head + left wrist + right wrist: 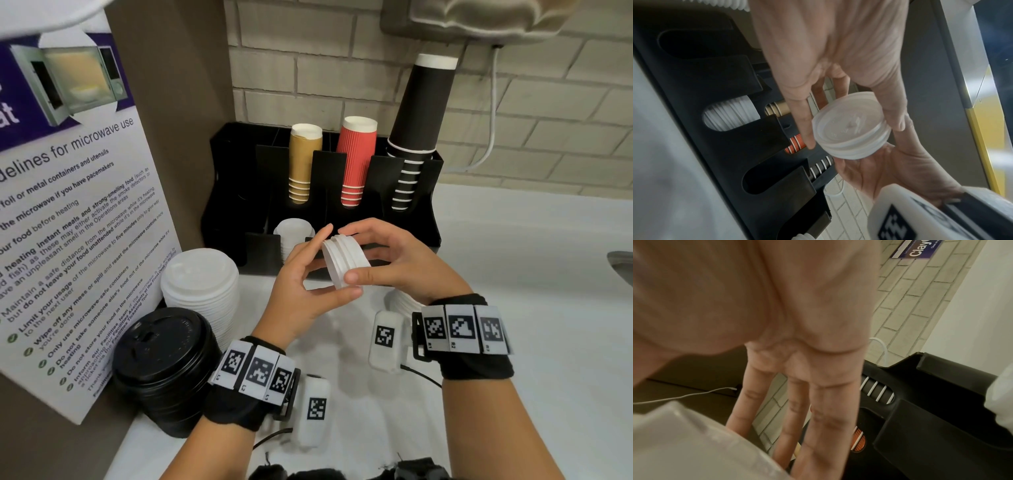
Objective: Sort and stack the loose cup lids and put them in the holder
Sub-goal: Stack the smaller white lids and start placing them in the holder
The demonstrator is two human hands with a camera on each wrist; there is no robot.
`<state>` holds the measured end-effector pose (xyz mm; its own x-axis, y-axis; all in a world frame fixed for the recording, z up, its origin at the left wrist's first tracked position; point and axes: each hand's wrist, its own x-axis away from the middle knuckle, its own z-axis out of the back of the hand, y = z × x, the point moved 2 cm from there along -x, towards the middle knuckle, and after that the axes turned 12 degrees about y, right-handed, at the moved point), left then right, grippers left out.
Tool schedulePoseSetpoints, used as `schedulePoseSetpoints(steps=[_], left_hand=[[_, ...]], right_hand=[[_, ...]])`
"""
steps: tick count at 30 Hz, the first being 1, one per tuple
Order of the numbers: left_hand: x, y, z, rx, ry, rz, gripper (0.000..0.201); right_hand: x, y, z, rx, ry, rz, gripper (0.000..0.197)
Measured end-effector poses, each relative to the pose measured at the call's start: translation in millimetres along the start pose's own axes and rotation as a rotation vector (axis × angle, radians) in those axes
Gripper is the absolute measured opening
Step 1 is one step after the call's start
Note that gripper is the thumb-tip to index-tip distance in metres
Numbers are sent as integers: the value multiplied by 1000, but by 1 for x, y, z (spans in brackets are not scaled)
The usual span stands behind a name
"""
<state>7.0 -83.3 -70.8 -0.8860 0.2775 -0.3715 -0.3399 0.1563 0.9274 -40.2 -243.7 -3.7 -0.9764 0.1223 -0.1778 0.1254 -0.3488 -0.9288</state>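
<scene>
Pinching from both sides, left grip (305, 274) and right grip (394, 260) hold small lid stack (344, 262) between them.

The small stack of white, thin, semi-translucent plastic lids (346, 262) looked smooth with a soft sheen. Behind it, the black moulded plastic holder (435, 219) was matt. In the holder, the red paper cups (356, 161) were ribbed, the tan paper cups (303, 161) matt. Left of the holder, the black plastic lids (164, 359) looked faintly glossy. The pale brick wall (308, 75) behind looked rough.
</scene>
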Motion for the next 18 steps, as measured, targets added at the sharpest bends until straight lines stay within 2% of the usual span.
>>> schedulePoseSetpoints(steps=[8, 15, 16, 18], left_hand=[[-1, -2, -2, 22, 47, 25, 96], [-3, -7, -3, 129, 191, 83, 116], [-3, -10, -2, 117, 232, 115, 116], [-2, -16, -1, -26, 282, 181, 95]], right_hand=[[-4, 2, -4, 73, 16, 39, 59], [-39, -14, -11, 181, 3, 125, 53], [-50, -19, -12, 183, 29, 147, 53], [-75, -28, -14, 230, 120, 226, 54]])
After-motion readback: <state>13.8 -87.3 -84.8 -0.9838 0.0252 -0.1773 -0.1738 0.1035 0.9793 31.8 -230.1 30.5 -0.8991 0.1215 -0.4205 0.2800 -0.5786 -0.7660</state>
